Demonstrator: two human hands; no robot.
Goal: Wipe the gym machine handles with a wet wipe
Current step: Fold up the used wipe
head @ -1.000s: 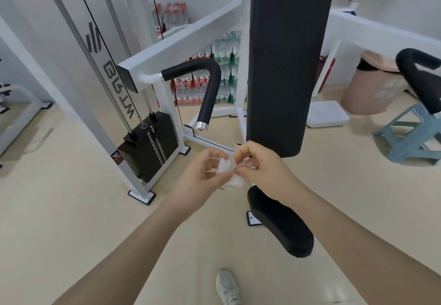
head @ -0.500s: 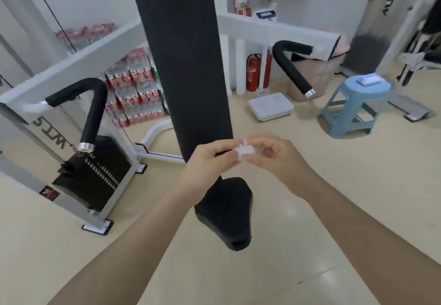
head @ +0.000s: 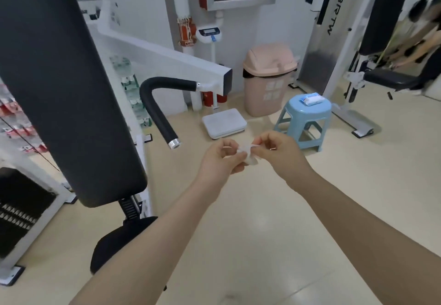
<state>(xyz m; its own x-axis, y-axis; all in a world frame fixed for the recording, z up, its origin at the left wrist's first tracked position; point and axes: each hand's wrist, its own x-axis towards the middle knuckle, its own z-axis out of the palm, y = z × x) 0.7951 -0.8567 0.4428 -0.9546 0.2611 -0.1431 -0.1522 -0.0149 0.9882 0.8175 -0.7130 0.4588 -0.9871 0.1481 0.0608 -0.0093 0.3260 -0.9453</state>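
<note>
Gym floor, cream tile, white walls; entry taken facing the corner by the pink bin.

Item 1, wet wipe (head: 248, 155): small crumpled white wad, held in the air between both hands, in front of and right of the curved handle. Not touching any machine part.

Item 2, left hand (head: 220, 161): fingers curled, thumb and fingertips pinching the wipe's left side.

Item 3, right hand (head: 276, 153): fingers curled, pinching the wipe's right side; the two hands nearly meet.

Item 4, handle (head: 155, 104): black foam grip bent downward, silver end cap, hung from a white arm; left of and beyond the wipe, near but apart.

Item 5, back pad (head: 66, 85): tall black upholstery, left of the handle, seat below it.

Item 6, stool (head: 307, 116): pale blue, right of the handle, beyond the hands, carrying a wipe packet (head: 312, 98). Bin (head: 268, 77) behind it; white scale (head: 224, 123) on the floor between.

Change noted: a second ago the view faced the machine's opposite handle and the weight stack; half a second ago the pad stood centre. Now the view has swung right, the pad sits far left, and this handle is closest. The wipe is held much as before, perhaps bunched tighter.

Reading: the wipe is likely being readied for this handle, which has yet to be touched.
</note>
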